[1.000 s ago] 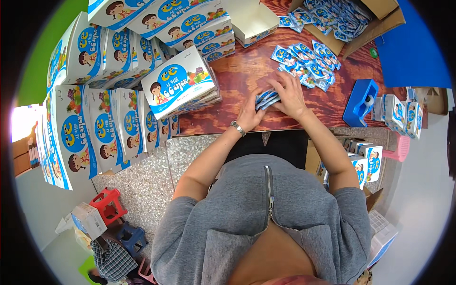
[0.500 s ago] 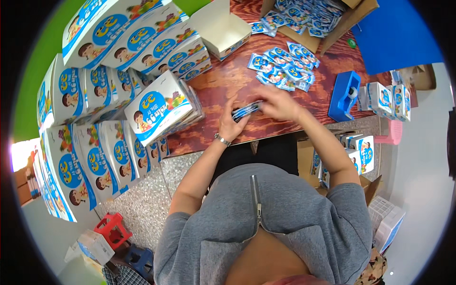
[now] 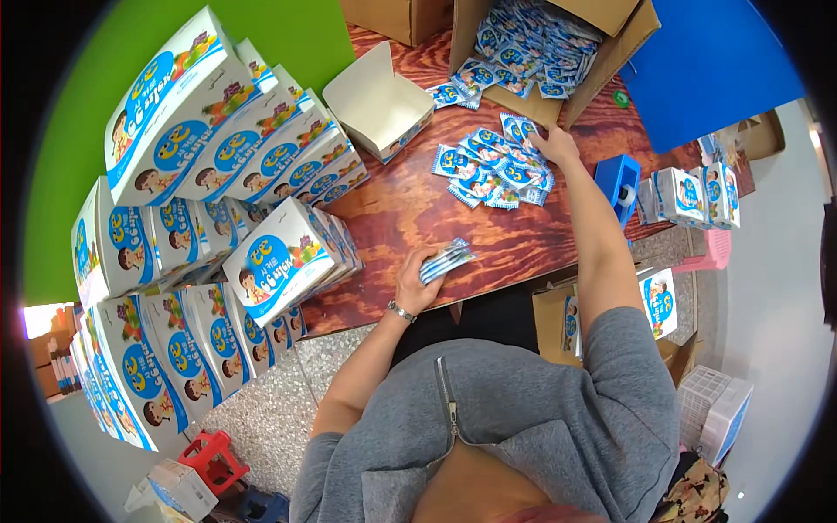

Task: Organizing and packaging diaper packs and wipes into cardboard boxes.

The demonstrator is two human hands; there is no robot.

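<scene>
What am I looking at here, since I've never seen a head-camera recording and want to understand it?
There is no machine: a person is working bare-handed. The view comes from a wide fisheye camera on that person's head, looking down, so straight edges bend. The left hand holds a small bunch of packets. The right hand is at the edge of a loose pile of blue-and-white packets. Also on the reddish-brown table are stacked white-and-blue boxes, an open white box, a brown carton with more packets inside, and a blue dispenser.
</scene>
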